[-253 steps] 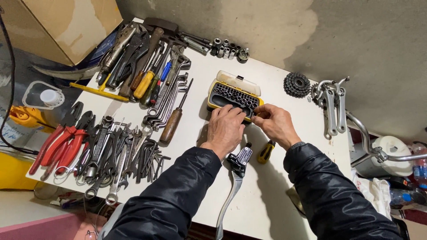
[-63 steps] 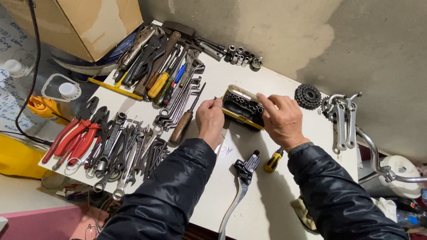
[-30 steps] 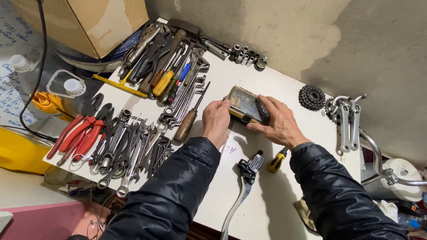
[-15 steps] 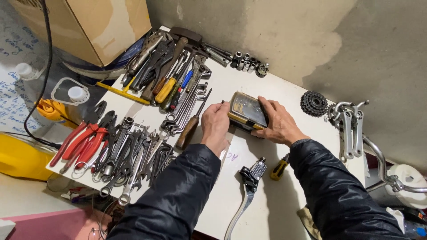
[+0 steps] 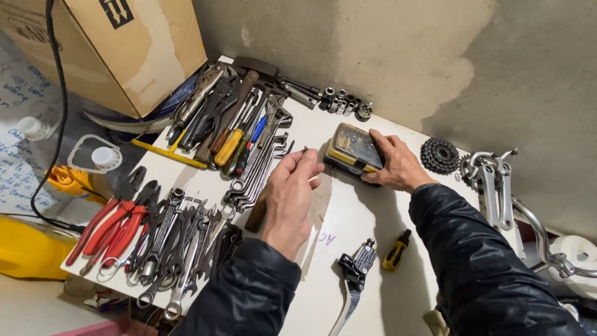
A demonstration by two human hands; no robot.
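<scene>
The left hand [image 5: 291, 193] pinches what looks like a small bit [image 5: 303, 149], easily dropped among the wrenches [image 5: 258, 171], while the right hand [image 5: 398, 165] lies flat, fingers spread, on the closed yellow bit case [image 5: 354, 149] near the table's [image 5: 348, 218] back edge.

Small bit [image 5: 297, 151] in fingers too tiny to identify

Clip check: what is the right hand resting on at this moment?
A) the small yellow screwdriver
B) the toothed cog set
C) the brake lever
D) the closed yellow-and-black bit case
D: the right hand lies flat along the closed yellow-and-black bit case on the white table.
</scene>
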